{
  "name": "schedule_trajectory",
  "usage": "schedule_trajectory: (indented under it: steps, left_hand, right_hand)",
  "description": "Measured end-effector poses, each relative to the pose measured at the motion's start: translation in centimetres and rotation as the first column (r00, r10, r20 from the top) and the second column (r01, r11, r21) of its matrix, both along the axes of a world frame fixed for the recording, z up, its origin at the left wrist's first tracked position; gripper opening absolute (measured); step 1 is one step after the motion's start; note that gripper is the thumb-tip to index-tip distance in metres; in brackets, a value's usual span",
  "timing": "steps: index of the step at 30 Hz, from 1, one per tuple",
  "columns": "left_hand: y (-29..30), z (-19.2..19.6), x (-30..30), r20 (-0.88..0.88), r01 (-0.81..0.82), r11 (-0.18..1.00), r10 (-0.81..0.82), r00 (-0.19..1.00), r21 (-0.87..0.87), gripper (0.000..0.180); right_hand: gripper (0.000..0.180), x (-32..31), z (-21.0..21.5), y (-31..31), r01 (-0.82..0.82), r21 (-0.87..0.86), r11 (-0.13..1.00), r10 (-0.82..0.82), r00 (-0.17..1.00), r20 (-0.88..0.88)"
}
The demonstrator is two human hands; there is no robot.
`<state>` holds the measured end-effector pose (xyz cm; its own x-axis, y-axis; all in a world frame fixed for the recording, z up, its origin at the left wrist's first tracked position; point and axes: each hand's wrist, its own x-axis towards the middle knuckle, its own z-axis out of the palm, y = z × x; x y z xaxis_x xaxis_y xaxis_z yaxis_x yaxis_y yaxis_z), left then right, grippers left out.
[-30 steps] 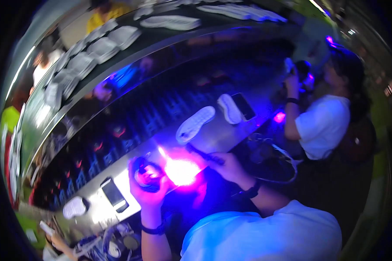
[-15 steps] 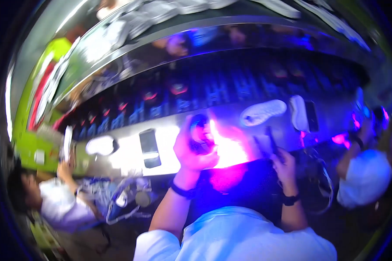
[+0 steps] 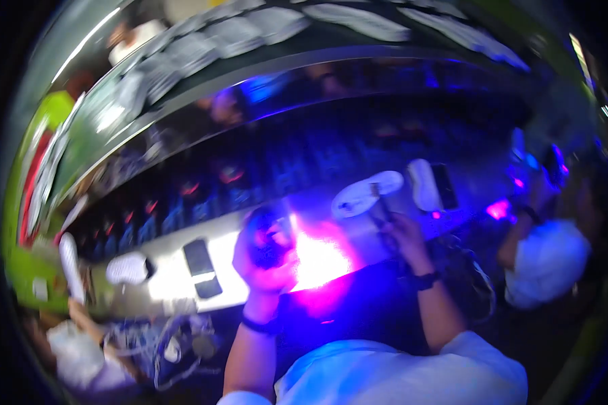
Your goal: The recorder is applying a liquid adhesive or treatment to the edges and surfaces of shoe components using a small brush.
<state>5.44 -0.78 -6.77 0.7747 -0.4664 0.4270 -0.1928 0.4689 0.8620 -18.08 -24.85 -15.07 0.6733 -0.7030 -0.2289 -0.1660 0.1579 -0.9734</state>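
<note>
Left hand (image 3: 263,253) has its grip clenched around a dark round object (image 3: 269,237); right hand (image 3: 400,233) grasps a thin dark tool (image 3: 380,210).

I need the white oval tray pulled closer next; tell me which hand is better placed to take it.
Right, probably. The right hand lies just below the white oval tray, holding a thin dark tool that reaches over it. The left hand sits farther away, its grip on a dark round object.
</note>
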Motion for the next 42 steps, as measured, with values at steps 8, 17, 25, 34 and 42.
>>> schedule_trajectory:
  steps: [8, 17, 25, 34, 42]
  left_hand:
    - [-1.0, 1.0, -0.4, 0.330, -0.337, 0.914, 0.254, 0.909, 0.225, 0.079]
    - [-1.4, 0.0, -0.3, 0.228, -0.262, 0.952, 0.223, 0.948, 0.157, 0.074]
    - [-2.6, 1.9, -1.7, 0.236, -0.337, 0.927, 0.294, 0.926, 0.164, 0.079]
    - [-2.0, -0.9, -0.1, 0.303, -0.251, 0.961, 0.206, 0.930, 0.117, 0.059]
    - [-2.8, 0.1, -0.6, 0.376, -0.282, 0.955, 0.227, 0.898, 0.097, 0.063]
  right_hand:
    - [0.032, -1.0, -0.1, 0.5, 0.112, 0.038, 0.993, -0.117, 0.983, 0.143]
    - [0.031, -1.2, 0.5, 0.6, 0.106, 0.069, 0.992, -0.114, 0.985, 0.131]
    - [0.029, -1.1, -1.4, 0.0, 0.140, 0.002, 0.990, -0.137, 0.964, 0.230]
    - [0.028, -1.7, 1.0, 0.1, 0.139, 0.044, 0.989, -0.144, 0.978, 0.151]
    - [0.030, -1.7, 0.2, -0.4, 0.138, 0.050, 0.989, -0.144, 0.978, 0.152]
